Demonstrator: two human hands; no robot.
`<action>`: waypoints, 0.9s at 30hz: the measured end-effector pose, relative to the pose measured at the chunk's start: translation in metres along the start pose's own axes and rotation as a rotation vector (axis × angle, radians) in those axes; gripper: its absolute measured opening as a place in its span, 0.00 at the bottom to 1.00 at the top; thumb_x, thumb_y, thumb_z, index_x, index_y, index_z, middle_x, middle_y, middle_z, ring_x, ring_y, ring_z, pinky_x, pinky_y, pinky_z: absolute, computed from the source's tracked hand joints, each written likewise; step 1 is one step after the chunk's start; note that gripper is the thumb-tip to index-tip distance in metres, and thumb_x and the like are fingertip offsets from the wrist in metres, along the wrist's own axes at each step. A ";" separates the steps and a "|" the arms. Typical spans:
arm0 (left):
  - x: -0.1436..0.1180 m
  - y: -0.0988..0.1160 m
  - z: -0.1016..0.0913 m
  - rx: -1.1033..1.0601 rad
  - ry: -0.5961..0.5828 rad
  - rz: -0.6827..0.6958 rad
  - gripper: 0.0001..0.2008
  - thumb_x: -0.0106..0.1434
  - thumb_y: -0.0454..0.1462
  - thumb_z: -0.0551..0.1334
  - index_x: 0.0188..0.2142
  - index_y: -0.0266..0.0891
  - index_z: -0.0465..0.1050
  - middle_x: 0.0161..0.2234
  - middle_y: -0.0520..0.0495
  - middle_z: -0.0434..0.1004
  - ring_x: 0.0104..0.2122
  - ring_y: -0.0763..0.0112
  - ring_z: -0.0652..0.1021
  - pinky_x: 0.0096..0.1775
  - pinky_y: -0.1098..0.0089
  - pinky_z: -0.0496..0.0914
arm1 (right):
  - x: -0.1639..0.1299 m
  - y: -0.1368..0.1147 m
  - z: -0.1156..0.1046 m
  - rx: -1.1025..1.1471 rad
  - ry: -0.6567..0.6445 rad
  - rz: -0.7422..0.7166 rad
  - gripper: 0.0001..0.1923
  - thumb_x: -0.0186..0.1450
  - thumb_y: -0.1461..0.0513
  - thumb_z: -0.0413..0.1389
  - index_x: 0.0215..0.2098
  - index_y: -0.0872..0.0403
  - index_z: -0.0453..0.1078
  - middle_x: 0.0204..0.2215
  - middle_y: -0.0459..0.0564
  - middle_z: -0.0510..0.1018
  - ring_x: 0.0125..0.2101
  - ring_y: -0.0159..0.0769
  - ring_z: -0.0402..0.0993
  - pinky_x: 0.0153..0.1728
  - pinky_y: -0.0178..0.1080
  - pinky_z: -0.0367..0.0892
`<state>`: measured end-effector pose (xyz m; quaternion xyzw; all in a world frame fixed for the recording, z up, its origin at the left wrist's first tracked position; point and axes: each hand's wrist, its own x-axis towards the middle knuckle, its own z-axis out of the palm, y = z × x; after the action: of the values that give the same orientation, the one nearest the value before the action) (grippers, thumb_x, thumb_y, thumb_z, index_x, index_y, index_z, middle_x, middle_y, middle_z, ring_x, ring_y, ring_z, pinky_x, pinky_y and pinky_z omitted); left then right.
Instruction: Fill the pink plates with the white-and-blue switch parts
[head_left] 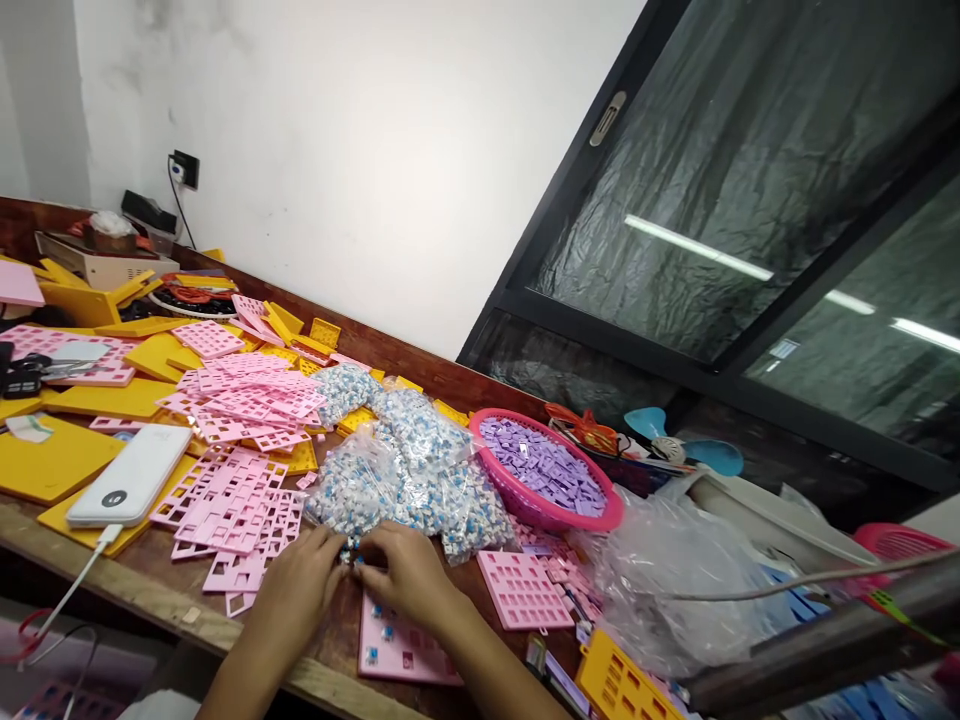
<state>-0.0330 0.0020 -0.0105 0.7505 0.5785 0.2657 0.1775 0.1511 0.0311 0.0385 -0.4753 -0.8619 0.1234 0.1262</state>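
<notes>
My left hand is closed, its fingertips drawn together at the near edge of the bagged parts. Facing it, my right hand is also closed, thumb and fingers bent inward. Small blue-and-white pieces that look like key switches show between the two sets of fingertips; which hand grips them is hard to see. Under my right hand and forearm lies a pink panel, with a few blue-and-white pieces seated in its holes. Clear plastic bags full of the same pieces lie just beyond my hands.
Pink perforated panels and yellow plates pile up on the left, near a white power bank with a cable. A pink basket of purple pieces stands right of the bags. Further right are a pink panel and plastic sheeting.
</notes>
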 end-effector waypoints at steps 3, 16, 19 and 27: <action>0.001 0.004 -0.001 0.042 -0.038 -0.008 0.14 0.71 0.31 0.54 0.47 0.42 0.78 0.46 0.43 0.78 0.48 0.59 0.77 0.49 0.62 0.68 | 0.006 -0.002 0.005 -0.007 -0.028 0.008 0.05 0.62 0.65 0.65 0.37 0.51 0.80 0.35 0.48 0.83 0.40 0.40 0.78 0.40 0.36 0.65; -0.014 0.028 -0.006 -0.383 -0.025 0.146 0.07 0.70 0.40 0.59 0.42 0.45 0.77 0.39 0.50 0.80 0.38 0.66 0.78 0.40 0.68 0.69 | -0.080 0.060 -0.019 0.350 0.204 0.133 0.05 0.67 0.59 0.63 0.39 0.52 0.80 0.34 0.50 0.82 0.34 0.38 0.76 0.35 0.37 0.66; -0.015 0.048 0.013 -0.289 -0.037 0.245 0.06 0.71 0.38 0.60 0.41 0.45 0.77 0.39 0.50 0.80 0.40 0.65 0.79 0.42 0.67 0.69 | -0.085 0.065 -0.002 0.350 0.223 0.130 0.03 0.66 0.62 0.65 0.36 0.52 0.81 0.32 0.50 0.82 0.34 0.39 0.77 0.37 0.38 0.67; -0.011 0.057 0.066 0.145 0.047 0.361 0.03 0.65 0.33 0.68 0.35 0.43 0.79 0.35 0.49 0.80 0.37 0.60 0.80 0.39 0.64 0.69 | -0.080 0.065 -0.002 0.364 0.182 0.032 0.08 0.66 0.67 0.64 0.42 0.52 0.83 0.35 0.51 0.85 0.37 0.39 0.79 0.40 0.37 0.69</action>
<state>0.0492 -0.0212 -0.0324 0.8464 0.4563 0.2682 0.0591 0.2438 -0.0031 0.0108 -0.4674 -0.8027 0.2357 0.2856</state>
